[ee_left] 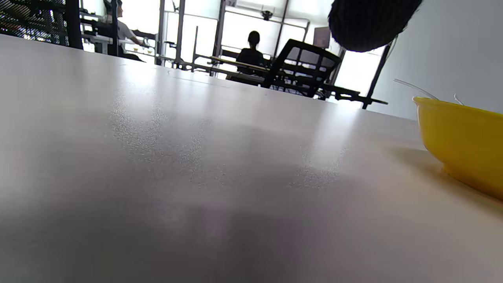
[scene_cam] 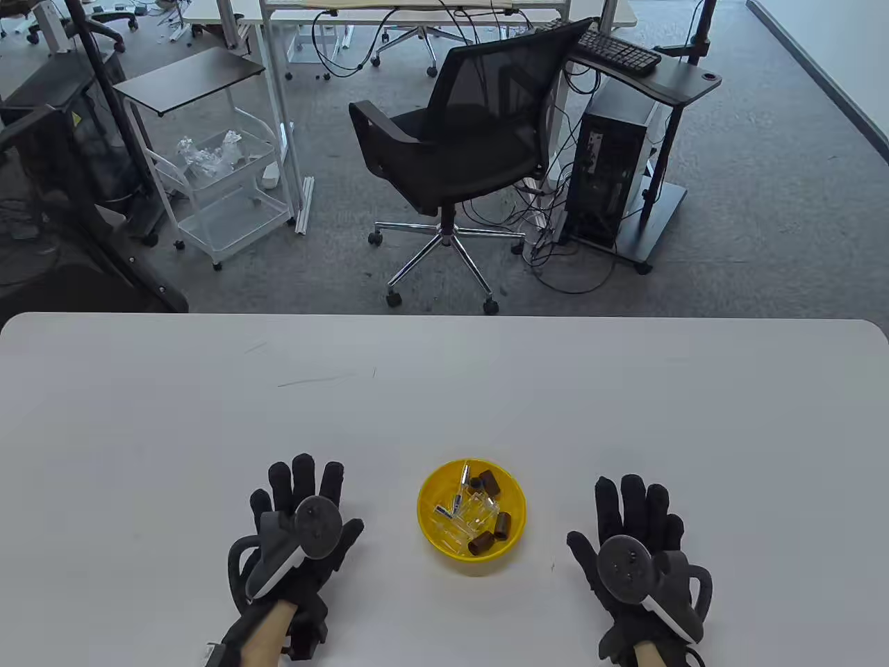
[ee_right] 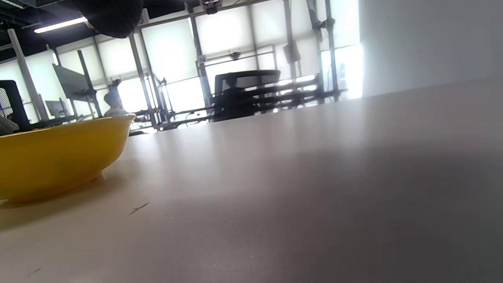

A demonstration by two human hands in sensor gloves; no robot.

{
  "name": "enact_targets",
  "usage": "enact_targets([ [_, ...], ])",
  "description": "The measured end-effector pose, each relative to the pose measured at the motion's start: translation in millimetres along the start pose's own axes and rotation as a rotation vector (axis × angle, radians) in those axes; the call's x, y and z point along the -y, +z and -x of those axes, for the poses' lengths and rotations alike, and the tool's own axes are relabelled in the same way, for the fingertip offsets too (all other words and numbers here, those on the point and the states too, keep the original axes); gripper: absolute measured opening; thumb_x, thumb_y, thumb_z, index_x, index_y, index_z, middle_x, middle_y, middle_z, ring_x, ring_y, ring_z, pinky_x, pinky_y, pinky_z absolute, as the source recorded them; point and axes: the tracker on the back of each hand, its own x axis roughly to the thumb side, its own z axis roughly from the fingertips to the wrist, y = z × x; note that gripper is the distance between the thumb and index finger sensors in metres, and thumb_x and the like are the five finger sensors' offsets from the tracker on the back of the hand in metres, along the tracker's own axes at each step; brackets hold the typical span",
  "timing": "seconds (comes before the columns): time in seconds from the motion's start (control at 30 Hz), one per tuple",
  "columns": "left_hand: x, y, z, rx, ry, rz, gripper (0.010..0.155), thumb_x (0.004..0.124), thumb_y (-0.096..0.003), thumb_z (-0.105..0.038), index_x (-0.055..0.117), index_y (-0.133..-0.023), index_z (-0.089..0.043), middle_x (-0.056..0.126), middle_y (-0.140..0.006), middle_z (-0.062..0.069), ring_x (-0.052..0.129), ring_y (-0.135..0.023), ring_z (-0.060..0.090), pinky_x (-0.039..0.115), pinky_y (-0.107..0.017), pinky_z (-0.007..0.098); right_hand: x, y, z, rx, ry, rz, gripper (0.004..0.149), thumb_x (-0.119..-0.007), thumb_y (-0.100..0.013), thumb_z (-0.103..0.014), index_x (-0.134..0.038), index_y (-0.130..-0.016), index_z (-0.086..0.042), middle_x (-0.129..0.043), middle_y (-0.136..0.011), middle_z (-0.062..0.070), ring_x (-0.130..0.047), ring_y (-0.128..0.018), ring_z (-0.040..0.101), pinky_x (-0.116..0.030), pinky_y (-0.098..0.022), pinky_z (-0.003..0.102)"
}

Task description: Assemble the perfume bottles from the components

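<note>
A yellow bowl [scene_cam: 434, 490] stands on the white table [scene_cam: 444, 389] near its front edge, between my two hands. Inside lie clear glass bottles [scene_cam: 472, 513], several brown caps [scene_cam: 491, 481] and slim spray parts [scene_cam: 464, 475]. My left hand [scene_cam: 305, 497] lies flat on the table to the left of the bowl, fingers straight, holding nothing. To the bowl's right my right hand [scene_cam: 635, 511] lies flat the same way, empty. The left wrist view shows the bowl [ee_left: 463, 137] at the right edge and a fingertip [ee_left: 369, 23] at the top. In the right wrist view the bowl [ee_right: 59, 153] sits at the left.
Beyond the table's far edge stand a black office chair [scene_cam: 458, 132], a computer tower on a stand [scene_cam: 611, 174] and a white wire cart [scene_cam: 222, 194]. Two people sit at desks in the distance in the left wrist view.
</note>
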Motion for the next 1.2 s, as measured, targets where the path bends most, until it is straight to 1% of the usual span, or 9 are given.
enact_targets([
  [0.23,-1,0,0,0.002,0.01,-0.003,0.08,0.061,-0.0552,-0.061,0.007,-0.111,-0.043,-0.009,-0.117,0.001,-0.01,-0.107,0.034,0.006,-0.077,0.064,1,0,1,-0.003,-0.012,0.005,0.074,-0.058,-0.064,-0.053,-0.011,-0.111,-0.019,-0.004,-0.117,0.018,0.0,-0.1,0.049,-0.017,-0.067,0.07],
  [0.43,1,-2,-3,0.013,-0.009,0.019,0.08,0.061,-0.0552,-0.061,0.007,-0.111,-0.043,-0.008,-0.117,0.001,-0.01,-0.107,0.035,0.006,-0.078,0.064,1,0,3,-0.009,-0.023,0.006,0.074,-0.058,-0.064,-0.053,-0.011,-0.111,-0.019,-0.004,-0.117,0.018,0.0,-0.1,0.049,-0.018,-0.067,0.07],
  [0.5,1,0,-5,0.053,0.016,0.025,0.08,0.061,-0.0552,-0.061,0.007,-0.112,-0.043,-0.007,-0.117,0.001,-0.009,-0.107,0.035,0.007,-0.078,0.064,1,0,3,-0.01,-0.025,0.007,0.074,-0.058,-0.064,-0.053,-0.011,-0.111,-0.019,-0.004,-0.117,0.018,0.0,-0.1,0.049,-0.018,-0.067,0.07],
  [0.57,-1,1,-8,0.087,0.043,0.006,0.079,0.061,-0.0552,-0.061,0.01,-0.112,-0.043,-0.005,-0.118,0.001,-0.006,-0.108,0.036,0.01,-0.078,0.064,1,0,3,-0.01,-0.025,0.007,0.074,-0.058,-0.064,-0.053,-0.012,-0.111,-0.019,-0.004,-0.118,0.018,-0.001,-0.1,0.049,-0.018,-0.067,0.07],
  [0.67,-4,3,-17,0.145,0.06,-0.011,0.079,0.061,-0.0553,-0.061,0.012,-0.113,-0.042,0.001,-0.12,0.003,-0.002,-0.109,0.038,0.014,-0.079,0.065,2,0,3,-0.009,-0.032,0.011,0.074,-0.058,-0.064,-0.053,-0.012,-0.111,-0.019,-0.004,-0.118,0.018,-0.001,-0.1,0.049,-0.018,-0.067,0.07],
  [0.8,-5,2,-33,0.209,0.065,-0.003,0.078,0.061,-0.0556,-0.061,0.014,-0.115,-0.04,0.005,-0.121,0.005,0.004,-0.11,0.04,0.019,-0.079,0.065,2,-1,3,0.0,-0.046,0.008,0.074,-0.058,-0.064,-0.053,-0.012,-0.111,-0.019,-0.004,-0.118,0.018,-0.001,-0.1,0.049,-0.018,-0.067,0.07],
  [0.87,-5,0,-44,0.237,0.075,-0.003,0.078,0.061,-0.0556,-0.061,0.016,-0.116,-0.038,0.01,-0.122,0.005,0.009,-0.111,0.041,0.022,-0.079,0.065,2,-1,3,0.005,-0.057,0.005,0.074,-0.057,-0.064,-0.053,-0.012,-0.111,-0.019,-0.005,-0.118,0.018,-0.001,-0.1,0.049,-0.018,-0.067,0.07],
  [1.07,-8,-8,-72,0.282,0.061,-0.009,0.076,0.065,-0.0552,-0.058,0.026,-0.116,-0.036,0.025,-0.125,0.004,0.026,-0.112,0.043,0.031,-0.08,0.064,0,-2,2,0.017,-0.078,-0.009,0.074,-0.057,-0.064,-0.053,-0.011,-0.111,-0.019,-0.004,-0.118,0.017,-0.001,-0.1,0.049,-0.018,-0.067,0.07],
  [1.2,-12,-14,-90,0.301,0.03,-0.007,0.074,0.067,-0.0551,-0.056,0.032,-0.117,-0.035,0.035,-0.124,0.004,0.031,-0.113,0.042,0.035,-0.08,0.064,1,-3,2,0.021,-0.089,-0.008,0.073,-0.057,-0.064,-0.053,-0.012,-0.111,-0.019,-0.004,-0.118,0.017,-0.001,-0.101,0.049,-0.018,-0.067,0.07],
])
